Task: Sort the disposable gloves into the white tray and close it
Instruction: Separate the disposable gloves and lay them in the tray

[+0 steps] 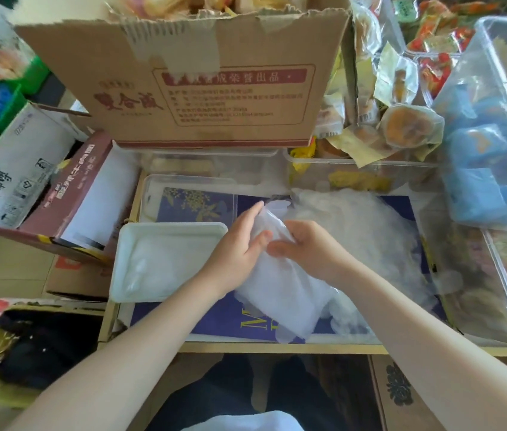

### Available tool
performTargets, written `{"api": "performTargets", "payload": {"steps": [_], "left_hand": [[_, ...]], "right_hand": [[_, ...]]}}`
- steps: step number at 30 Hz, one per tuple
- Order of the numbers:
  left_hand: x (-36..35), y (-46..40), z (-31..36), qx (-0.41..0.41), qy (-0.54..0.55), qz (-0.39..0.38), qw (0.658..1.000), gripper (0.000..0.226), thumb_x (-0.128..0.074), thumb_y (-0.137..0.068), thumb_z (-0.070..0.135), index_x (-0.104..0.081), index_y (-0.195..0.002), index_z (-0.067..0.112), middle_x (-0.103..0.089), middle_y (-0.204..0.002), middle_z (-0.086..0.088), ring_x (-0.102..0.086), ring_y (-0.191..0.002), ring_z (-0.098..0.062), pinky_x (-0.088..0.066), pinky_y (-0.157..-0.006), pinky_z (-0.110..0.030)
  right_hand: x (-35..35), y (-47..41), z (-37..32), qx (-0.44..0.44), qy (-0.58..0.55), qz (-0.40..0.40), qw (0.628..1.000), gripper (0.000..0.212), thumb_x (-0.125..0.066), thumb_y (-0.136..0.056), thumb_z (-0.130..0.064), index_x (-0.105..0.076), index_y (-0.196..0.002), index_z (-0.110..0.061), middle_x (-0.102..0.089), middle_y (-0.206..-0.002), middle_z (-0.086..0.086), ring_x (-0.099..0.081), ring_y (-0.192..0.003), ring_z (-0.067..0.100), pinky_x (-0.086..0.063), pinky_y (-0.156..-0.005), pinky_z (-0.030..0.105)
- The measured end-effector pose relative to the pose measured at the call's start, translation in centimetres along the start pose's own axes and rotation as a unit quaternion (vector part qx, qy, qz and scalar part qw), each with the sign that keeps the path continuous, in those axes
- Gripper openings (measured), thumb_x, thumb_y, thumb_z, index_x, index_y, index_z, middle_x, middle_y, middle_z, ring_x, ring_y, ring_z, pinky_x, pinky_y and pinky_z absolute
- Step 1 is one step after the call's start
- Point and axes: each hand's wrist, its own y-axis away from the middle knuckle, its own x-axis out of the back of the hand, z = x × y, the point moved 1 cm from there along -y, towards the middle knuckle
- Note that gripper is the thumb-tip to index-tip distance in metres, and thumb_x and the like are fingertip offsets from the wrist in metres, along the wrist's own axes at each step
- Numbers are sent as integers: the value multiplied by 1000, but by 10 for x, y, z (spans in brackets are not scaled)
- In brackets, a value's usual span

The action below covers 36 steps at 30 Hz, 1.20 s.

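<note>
While both hands grip one stack of gloves [280, 293] above the table, left hand [239, 244] and right hand [305, 247] close together, the white tray [127, 244] sits just left, lidless. Sorting continues; next, carry the stack leftward into the tray.

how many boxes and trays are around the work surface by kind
Cardboard boxes: 3 (big brown box, white box, maroon box)
White tray: 1
Green bins: 2
Large clear tub: 1
Total: 7
</note>
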Motion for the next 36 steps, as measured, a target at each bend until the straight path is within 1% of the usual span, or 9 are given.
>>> {"api": "performTargets", "payload": {"steps": [5,9,14,20,22,25,29,33,36], "left_hand": [[16,9,-14,25,100,26,994,39,-57,-82,42,-51,-117,26,-61,-110,12,-55,-103,0,-39,-89,-12],[35,15,-30,75,180,84,977,20,-66,-76,36,-59,-93,30,-65,-86,11,-60,-79,-5,-47,-74,-22],[57,30,-38,116,174,170,963,8,-55,-92,27,-60,-86,30,-65,-80,7,-61,-71,0,-51,-66,-24],[86,40,-67,195,153,251,936,21,-47,-96,31,-61,-89,16,-64,-85,-3,-60,-84,-21,-49,-77,-36],[96,44,-85,241,111,280,923,28,-44,-97,30,-61,-93,8,-62,-88,-7,-59,-85,-25,-48,-75,-39],[110,49,-115,311,39,264,912,29,-41,-99,29,-58,-92,7,-58,-85,-6,-57,-86,-27,-41,-60,-31],[117,46,-134,349,-86,100,928,33,-38,-99,32,-53,-113,6,-59,-107,-13,-52,-85,-22,-37,-62,-30],[118,40,-124,314,-281,31,906,40,-43,-96,40,-49,-121,9,-60,-110,-12,-57,-93,-28,-41,-68,-33],[118,42,-116,161,-488,75,855,46,-67,-81,37,-53,-114,8,-57,-100,-11,-59,-85,-29,-42,-59,-34]], "right_hand": [[-15,-10,-8,23,8,-32,999,16,-68,-82,-18,-65,-84,-2,-59,-74,7,-50,-68,15,-38,-65,31],[-26,-17,-18,35,-1,-19,999,12,-64,-86,-14,-61,-82,-3,-58,-68,2,-50,-63,14,-37,-62,29],[-50,-27,-33,-7,-123,-42,991,18,-56,-92,-12,-61,-88,4,-56,-70,7,-51,-63,18,-40,-62,28],[-73,-54,-38,-28,-106,-58,992,19,-69,-83,-14,-59,-98,-11,-65,-98,4,-62,-83,21,-50,-74,35],[-83,-61,-35,-55,-67,-103,991,28,-70,-81,-8,-54,-103,-12,-65,-95,6,-61,-72,18,-49,-68,30],[-103,-70,-27,-63,5,-59,996,23,-62,-82,-2,-51,-99,-14,-58,-92,9,-52,-54,16,-45,-56,28],[-122,-82,-20,-37,145,16,989,22,-49,-87,-5,-49,-108,-13,-57,-109,9,-55,-83,26,-46,-63,31],[-134,-90,-21,-28,227,57,972,24,-36,-89,2,-44,-108,-10,-55,-110,14,-46,-82,29,-35,-65,32],[-143,-90,-24,-25,284,82,955,30,-33,-87,9,-42,-110,-7,-51,-113,13,-47,-81,31,-30,-64,31]]}}
